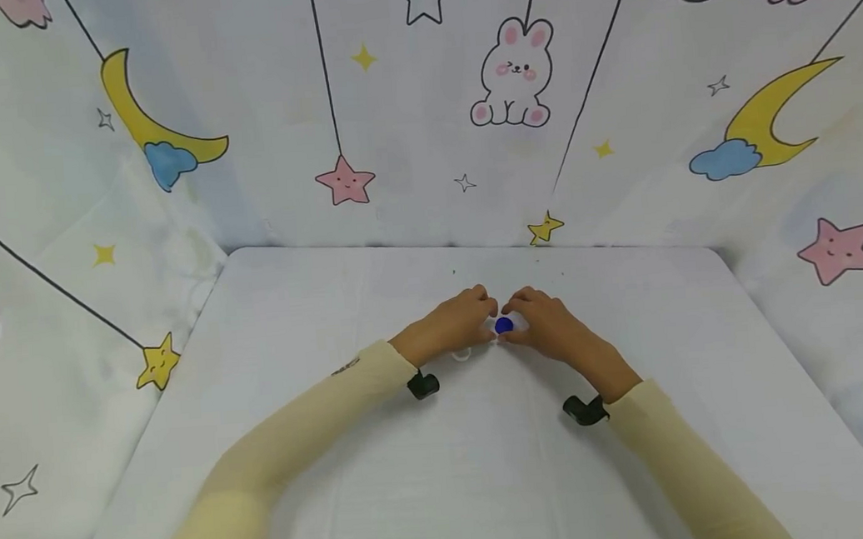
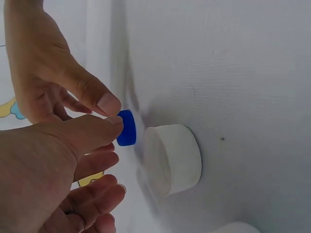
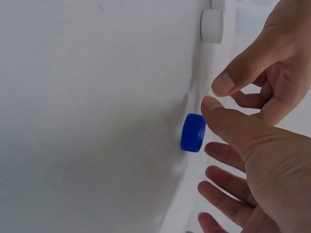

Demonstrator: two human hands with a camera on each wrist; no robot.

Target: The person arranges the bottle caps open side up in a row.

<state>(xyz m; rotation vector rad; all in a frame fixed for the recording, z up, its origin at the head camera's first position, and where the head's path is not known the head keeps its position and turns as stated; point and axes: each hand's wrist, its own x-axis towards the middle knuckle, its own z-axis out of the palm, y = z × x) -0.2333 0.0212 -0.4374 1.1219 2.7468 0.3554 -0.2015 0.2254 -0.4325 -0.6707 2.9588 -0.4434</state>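
A small round blue cap (image 1: 504,324) sits low between the two hands near the middle of the table. My right hand (image 1: 552,328) arches beside it, thumb and index fingertips right at its edge and the other fingers spread. From the other side comes my left hand (image 1: 452,322), its thumb tip close to the right thumb and its fingers loosely bent around no object. In the left wrist view, a short white cylinder (image 2: 180,158) with a hollow-looking top stands near the blue cap, on the left hand's side. The right wrist view shows the blue cap (image 3: 193,132) just past the right fingertips.
A second white round piece (image 2: 237,228) shows partly at the lower edge of the left wrist view. The white-covered table (image 1: 445,469) meets a hanging cloth (image 1: 406,121) printed with moons, stars and a rabbit at the back and sides. A few tiny specks lie behind the hands.
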